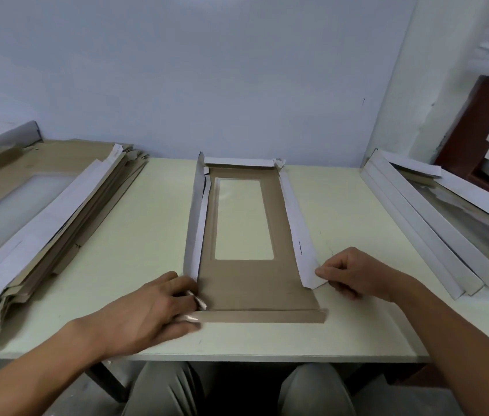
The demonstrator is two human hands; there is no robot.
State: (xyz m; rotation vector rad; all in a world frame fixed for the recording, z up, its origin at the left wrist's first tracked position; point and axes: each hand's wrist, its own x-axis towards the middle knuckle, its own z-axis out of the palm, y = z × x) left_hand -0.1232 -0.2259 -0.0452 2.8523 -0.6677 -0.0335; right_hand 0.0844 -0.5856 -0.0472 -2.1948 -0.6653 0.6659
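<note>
Head view: a brown cardboard sheet lies flat in the middle of the pale table. It is long and thin. Its long way runs from near to far, straight away from the person. It has a see-through window cut in it.

A white left flap runs along the sheet's left side. A white right flap runs along its right side. Both flaps stand up a little from the table. A short far flap sits at the far end, close to the wall. A thin brown near strip runs across the near end.

Both hands are at the near end, one on each side of the sheet. The right hand pinches the near tip of the right flap between thumb and finger. The left hand has bent fingers on the near left corner, where the left flap meets the near strip. I cannot tell if it pinches there or only presses.

I think the job now is to fold the side flaps. Each hand is next to its own flap. The rest of each flap stretches away toward the far end, so the hands would have to slide far to press the whole fold.

A pile of flat sheets lies on the left. Folded ones lie on the right.
</note>
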